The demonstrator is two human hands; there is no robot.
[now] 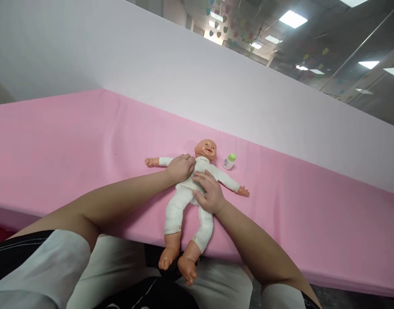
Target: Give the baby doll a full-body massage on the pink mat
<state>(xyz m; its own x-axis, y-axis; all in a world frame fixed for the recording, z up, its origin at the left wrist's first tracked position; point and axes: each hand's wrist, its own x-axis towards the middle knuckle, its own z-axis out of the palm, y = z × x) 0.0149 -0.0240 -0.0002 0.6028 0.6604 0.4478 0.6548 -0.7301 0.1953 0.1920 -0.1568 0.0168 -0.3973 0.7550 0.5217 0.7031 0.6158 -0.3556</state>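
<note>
A baby doll (180,206) in a white suit lies on its back on the pink surface (71,146), arms spread, feet hanging over the near edge. My left hand (180,167) rests on the doll's chest near its shoulder, fingers curled onto the cloth. My right hand (209,191) lies flat on the doll's belly and side, fingers spread over the suit. A small white bottle with a green cap (229,161) lies on the pink surface just right of the doll's head, apart from both hands.
A pale wall panel (216,86) rises behind the pink surface. My lap in light trousers (119,266) sits below the near edge. Ceiling lights and hanging heart shapes (229,25) show beyond the panel.
</note>
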